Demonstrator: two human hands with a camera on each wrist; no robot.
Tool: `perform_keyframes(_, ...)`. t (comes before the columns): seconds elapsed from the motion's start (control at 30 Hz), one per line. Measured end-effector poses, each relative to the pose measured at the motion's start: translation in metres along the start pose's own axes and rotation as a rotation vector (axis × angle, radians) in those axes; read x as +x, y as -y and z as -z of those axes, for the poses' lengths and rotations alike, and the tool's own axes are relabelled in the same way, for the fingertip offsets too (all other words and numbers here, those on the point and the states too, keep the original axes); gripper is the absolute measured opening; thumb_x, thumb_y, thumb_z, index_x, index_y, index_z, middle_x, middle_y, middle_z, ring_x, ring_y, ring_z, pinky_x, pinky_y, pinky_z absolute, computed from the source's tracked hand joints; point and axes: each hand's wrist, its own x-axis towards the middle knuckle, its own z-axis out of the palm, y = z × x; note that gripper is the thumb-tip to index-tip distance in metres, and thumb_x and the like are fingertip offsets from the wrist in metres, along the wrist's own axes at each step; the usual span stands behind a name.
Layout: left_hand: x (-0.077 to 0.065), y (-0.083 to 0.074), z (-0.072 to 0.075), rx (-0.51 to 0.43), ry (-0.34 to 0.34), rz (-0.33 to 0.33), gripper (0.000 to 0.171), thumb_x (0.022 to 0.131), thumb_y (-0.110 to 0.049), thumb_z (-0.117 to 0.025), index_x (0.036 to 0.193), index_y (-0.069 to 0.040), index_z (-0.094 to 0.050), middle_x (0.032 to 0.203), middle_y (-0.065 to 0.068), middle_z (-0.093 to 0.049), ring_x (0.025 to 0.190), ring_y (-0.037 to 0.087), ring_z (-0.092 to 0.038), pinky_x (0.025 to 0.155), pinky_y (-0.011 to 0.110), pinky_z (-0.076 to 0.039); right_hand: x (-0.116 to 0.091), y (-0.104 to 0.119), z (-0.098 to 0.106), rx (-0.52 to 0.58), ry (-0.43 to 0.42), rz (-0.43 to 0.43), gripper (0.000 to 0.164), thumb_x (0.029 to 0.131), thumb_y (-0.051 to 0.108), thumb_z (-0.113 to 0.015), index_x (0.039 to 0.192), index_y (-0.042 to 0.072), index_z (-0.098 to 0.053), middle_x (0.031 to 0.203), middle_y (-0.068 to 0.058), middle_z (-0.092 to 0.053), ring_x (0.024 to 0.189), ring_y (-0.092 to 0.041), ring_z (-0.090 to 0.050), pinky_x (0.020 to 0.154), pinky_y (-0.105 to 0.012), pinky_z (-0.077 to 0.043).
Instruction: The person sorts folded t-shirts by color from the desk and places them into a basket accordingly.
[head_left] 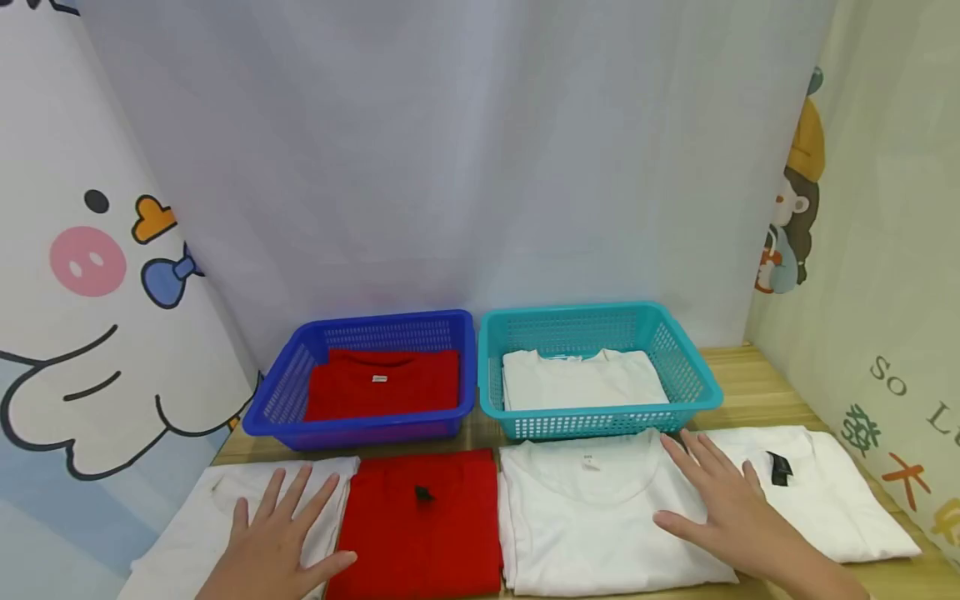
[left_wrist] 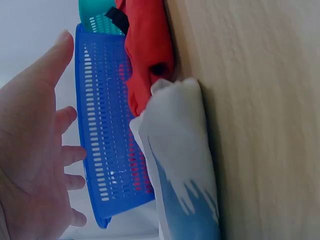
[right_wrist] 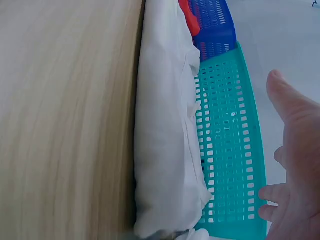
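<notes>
My left hand (head_left: 273,533), fingers spread and empty, hovers over the folded white shirt (head_left: 187,533) at the far left. Its thumb overlaps the edge of a folded red shirt (head_left: 420,542) in the head view. With fingers apart and nothing held, my right hand (head_left: 723,508) is above the right side of a white round-necked shirt (head_left: 585,542). Another folded white shirt (head_left: 825,492) with a black tag lies to its right. In the left wrist view the left palm (left_wrist: 30,145) shows bare, raised above the shirts. The right wrist view shows the right hand (right_wrist: 300,165) likewise raised.
Behind the row of shirts stand a blue basket (head_left: 360,429) with a folded red shirt (head_left: 390,387) and a teal basket (head_left: 600,421) with a folded white shirt (head_left: 585,383). Printed curtains (head_left: 450,167) enclose the wooden table (head_left: 731,375) at the back and sides.
</notes>
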Motion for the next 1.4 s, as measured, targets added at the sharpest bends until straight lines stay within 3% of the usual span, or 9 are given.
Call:
perform_keyframes(0.13, 0.007, -0.01, 0.002, -0.029, 0.023, -0.019, 0.099, 0.071, -0.087, -0.041, 0.15, -0.027, -0.034, 0.153, 0.016, -0.032, 0.136, 0.052, -0.021, 0.093, 0.081, -0.011, 0.008, 0.014, -0.007, 0.022, 0.001, 0.024, 0.087, 0.081, 0.056, -0.069, 0.152, 0.029, -0.028, 0.151, -0.018, -0.033, 0.137, -0.044, -0.027, 0.089, -0.08, -0.019)
perform_keyframes(0.4, 0.019, -0.03, -0.004, -0.079, 0.0, -0.04, 0.102, 0.069, -0.087, -0.046, 0.15, -0.026, -0.036, 0.154, 0.014, -0.031, 0.139, 0.05, -0.018, 0.094, 0.08, -0.01, 0.028, 0.053, -0.034, 0.057, 0.041, 0.089, 0.087, 0.081, 0.062, -0.065, 0.152, 0.025, -0.031, 0.153, -0.016, -0.032, 0.14, -0.04, -0.024, 0.095, -0.078, -0.017)
perform_keyframes(0.77, 0.032, -0.053, -0.011, -0.081, 0.042, -0.025, 0.106, 0.065, -0.091, -0.041, 0.149, -0.027, -0.037, 0.154, 0.015, -0.029, 0.139, 0.049, -0.017, 0.095, 0.08, -0.011, 0.063, 0.123, -0.076, 0.048, 0.17, 0.169, 0.091, 0.08, 0.074, -0.054, 0.152, 0.024, -0.03, 0.156, -0.014, -0.024, 0.143, -0.039, -0.017, 0.097, -0.08, -0.012)
perform_keyframes(1.1, 0.038, -0.056, -0.018, -0.096, 0.084, 0.026, 0.108, 0.065, -0.092, -0.04, 0.15, -0.026, -0.036, 0.154, 0.018, -0.028, 0.139, 0.052, -0.015, 0.095, 0.08, -0.009, 0.089, 0.159, -0.113, 0.034, 0.274, 0.143, 0.096, 0.076, 0.081, -0.048, 0.154, 0.031, -0.023, 0.158, -0.014, -0.02, 0.145, -0.037, -0.012, 0.1, -0.078, -0.009)
perform_keyframes(1.4, 0.042, -0.052, -0.021, -0.097, 0.115, 0.019, 0.108, 0.065, -0.092, -0.041, 0.149, -0.023, -0.039, 0.153, 0.02, -0.029, 0.138, 0.053, -0.018, 0.094, 0.081, -0.009, 0.095, 0.168, -0.123, 0.02, 0.349, 0.098, 0.096, 0.075, 0.081, -0.049, 0.153, 0.031, -0.025, 0.158, -0.016, -0.018, 0.144, -0.039, -0.013, 0.1, -0.078, -0.009)
